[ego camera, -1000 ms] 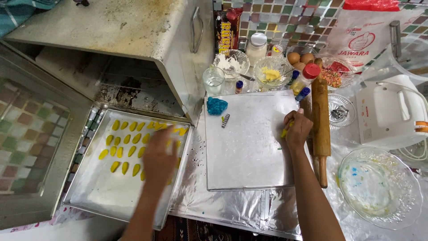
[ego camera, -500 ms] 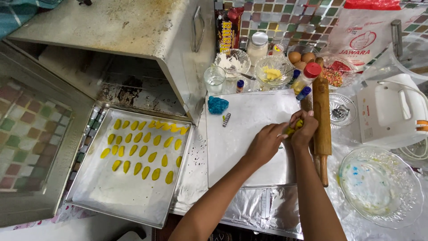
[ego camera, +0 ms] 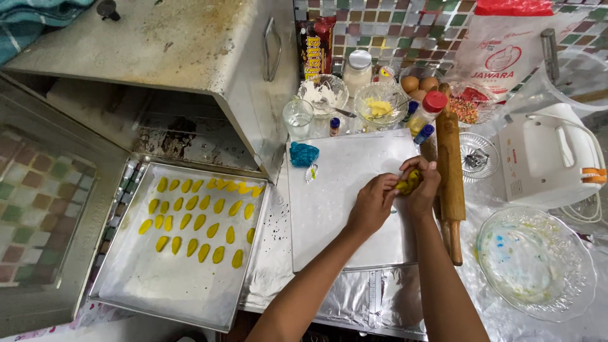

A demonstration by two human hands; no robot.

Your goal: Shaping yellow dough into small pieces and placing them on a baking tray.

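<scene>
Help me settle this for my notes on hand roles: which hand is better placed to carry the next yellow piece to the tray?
Probably the left hand. It lies on the tray side of the yellow dough, while the right hand cups the lump beside the rolling pin, farther from the tray.

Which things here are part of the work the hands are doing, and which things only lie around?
In use: left hand and right hand pinching yellow dough; white board; tray of yellow pieces.

Lying about: rolling pin, blue dough, mixer, empty glass bowl, eggs.
</scene>
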